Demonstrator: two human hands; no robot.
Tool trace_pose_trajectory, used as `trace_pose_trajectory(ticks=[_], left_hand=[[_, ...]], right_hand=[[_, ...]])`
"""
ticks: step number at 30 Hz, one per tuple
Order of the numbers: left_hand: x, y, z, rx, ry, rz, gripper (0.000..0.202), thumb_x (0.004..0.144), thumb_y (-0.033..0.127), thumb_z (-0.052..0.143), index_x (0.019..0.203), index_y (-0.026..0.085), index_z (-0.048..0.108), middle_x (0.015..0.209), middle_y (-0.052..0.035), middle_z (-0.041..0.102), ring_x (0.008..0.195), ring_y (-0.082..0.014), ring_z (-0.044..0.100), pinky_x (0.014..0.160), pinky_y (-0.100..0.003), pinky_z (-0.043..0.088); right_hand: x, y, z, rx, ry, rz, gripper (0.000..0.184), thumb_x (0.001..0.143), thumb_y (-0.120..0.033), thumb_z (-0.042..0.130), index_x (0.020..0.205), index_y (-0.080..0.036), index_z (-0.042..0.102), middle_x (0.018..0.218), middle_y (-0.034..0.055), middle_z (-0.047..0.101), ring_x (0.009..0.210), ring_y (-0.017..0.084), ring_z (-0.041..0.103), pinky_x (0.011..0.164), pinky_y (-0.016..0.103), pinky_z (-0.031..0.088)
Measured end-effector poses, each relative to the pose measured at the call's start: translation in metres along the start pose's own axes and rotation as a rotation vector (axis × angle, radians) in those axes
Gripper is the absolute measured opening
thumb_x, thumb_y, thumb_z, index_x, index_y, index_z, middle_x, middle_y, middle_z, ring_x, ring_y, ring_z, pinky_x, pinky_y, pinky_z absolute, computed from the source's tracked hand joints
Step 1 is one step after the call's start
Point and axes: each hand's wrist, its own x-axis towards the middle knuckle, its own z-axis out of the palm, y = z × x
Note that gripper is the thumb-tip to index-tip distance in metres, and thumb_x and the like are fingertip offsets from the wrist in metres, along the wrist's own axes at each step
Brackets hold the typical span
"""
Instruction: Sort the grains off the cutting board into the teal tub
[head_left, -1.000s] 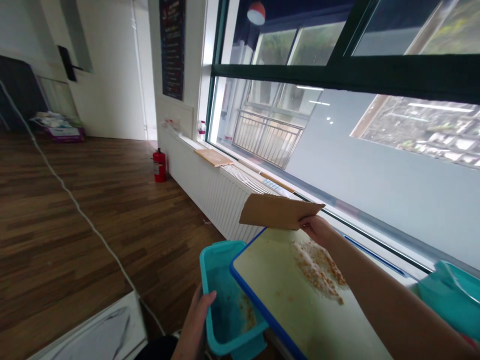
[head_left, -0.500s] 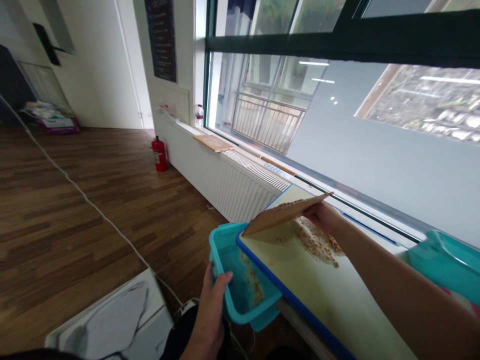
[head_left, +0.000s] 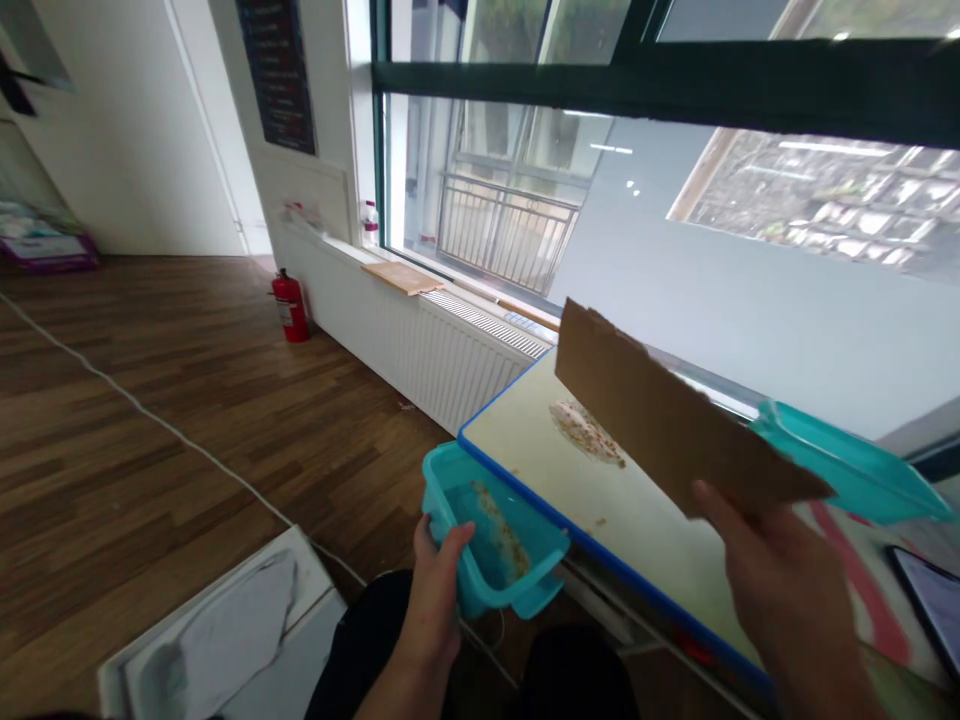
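My left hand (head_left: 441,580) grips the near-left rim of a teal plastic bin (head_left: 469,590), thumb over the edge. The bin sits below the table's blue edge, with a strip of tan crumbly bits (head_left: 504,535) along its inside. In my right hand (head_left: 780,570) is a torn piece of brown cardboard (head_left: 660,420), raised and tilted above the table (head_left: 675,550). A pile of whitish and brown crumbs (head_left: 586,432) lies on the pale tabletop beyond the cardboard, which may hide part of it. A few loose crumbs lie near the table edge.
Another teal container (head_left: 847,460) stands at the table's right, by the window. A phone (head_left: 926,600) lies at the far right. A radiator (head_left: 397,350) runs under the window, a red fire extinguisher (head_left: 289,306) beside it. A white cable (head_left: 172,430) crosses the floor.
My right hand has drawn the cardboard back from the table's blue edge toward me and to the right, lifting it. My left hand still holds the bin. The view has shifted right.
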Motion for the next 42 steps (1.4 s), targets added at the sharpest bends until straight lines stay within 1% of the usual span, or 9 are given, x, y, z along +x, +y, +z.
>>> trace_pose_trajectory(ticks=[2,5,8,15,22,27,34,38,42], left_hand=[[-0.012,-0.009,0.006,0.044,0.04,-0.016,0.087,0.083,0.028,0.075,0.156,0.024,0.028,0.143,-0.0169,0.058,0.121,-0.031,0.065,0.097,-0.043,0.056],[-0.031,-0.03,0.015,0.073,0.039,-0.045,0.096,0.082,0.028,0.078,0.158,0.026,0.02,0.145,-0.0162,0.055,0.124,-0.031,0.063,0.101,-0.043,0.054],[-0.046,-0.056,0.022,0.029,-0.04,-0.147,0.086,0.083,0.028,0.076,0.154,0.025,0.027,0.137,-0.0176,0.06,0.118,-0.0308,0.066,0.099,-0.043,0.054],[-0.06,-0.083,0.039,0.08,-0.006,-0.047,0.094,0.082,0.027,0.078,0.156,0.023,0.021,0.141,-0.0175,0.057,0.121,-0.0302,0.064,0.101,-0.042,0.053],[-0.058,-0.076,0.045,0.021,0.075,-0.007,0.082,0.083,0.024,0.075,0.152,0.024,0.03,0.132,-0.0134,0.062,0.108,-0.0258,0.068,0.096,-0.043,0.055],[-0.049,-0.072,0.039,-0.014,0.077,0.004,0.084,0.082,0.024,0.075,0.152,0.026,0.03,0.132,-0.0126,0.062,0.109,-0.0256,0.068,0.098,-0.043,0.055],[-0.041,-0.057,0.032,-0.004,0.097,0.039,0.085,0.082,0.027,0.076,0.152,0.025,0.03,0.133,-0.0126,0.061,0.112,-0.0255,0.067,0.099,-0.043,0.054],[-0.028,-0.038,0.024,-0.019,0.132,0.046,0.08,0.083,0.027,0.074,0.151,0.024,0.033,0.135,-0.014,0.061,0.111,-0.0264,0.068,0.095,-0.043,0.057],[-0.004,-0.018,0.01,-0.011,0.197,0.125,0.079,0.082,0.026,0.076,0.15,0.022,0.036,0.138,-0.0152,0.059,0.12,-0.0286,0.064,0.099,-0.044,0.055]], right_hand=[[-0.046,0.011,-0.018,-0.223,0.088,0.097,0.051,0.072,-0.079,0.053,0.064,-0.03,0.065,0.065,0.0119,0.067,0.061,0.033,0.062,0.054,0.041,0.04],[-0.09,0.015,-0.019,-0.289,0.073,0.14,0.053,0.076,-0.079,0.041,0.056,-0.031,0.054,0.058,0.0137,0.063,0.056,0.033,0.061,0.053,0.04,0.037],[-0.107,0.011,-0.009,-0.264,0.067,0.115,0.053,0.079,-0.076,0.038,0.057,-0.031,0.055,0.058,0.0145,0.065,0.058,0.033,0.064,0.054,0.039,0.037],[-0.13,0.006,-0.009,-0.229,0.094,-0.007,0.06,0.09,-0.072,0.037,0.057,-0.027,0.06,0.056,0.0113,0.067,0.051,0.025,0.064,0.05,0.033,0.039],[-0.138,0.006,-0.02,-0.295,0.156,-0.132,0.056,0.094,-0.064,0.049,0.061,-0.023,0.069,0.057,0.0066,0.07,0.048,0.019,0.066,0.044,0.026,0.039],[-0.13,0.005,-0.017,-0.388,0.217,-0.249,0.062,0.1,-0.059,0.041,0.063,-0.02,0.071,0.052,0.0055,0.067,0.043,0.019,0.064,0.04,0.026,0.037],[-0.134,0.012,-0.005,-0.464,0.217,-0.463,0.041,0.098,-0.043,0.058,0.072,-0.018,0.077,0.053,0.0024,0.066,0.04,0.014,0.06,0.039,0.023,0.036],[-0.129,-0.004,0.007,-0.503,0.319,-0.593,0.041,0.099,-0.042,0.056,0.082,-0.014,0.081,0.049,0.0033,0.062,0.036,0.013,0.052,0.04,0.026,0.034],[-0.113,-0.026,0.017,-0.493,0.325,-0.672,0.05,0.105,-0.04,0.043,0.092,-0.012,0.082,0.046,0.0038,0.058,0.038,0.015,0.053,0.043,0.027,0.034]])
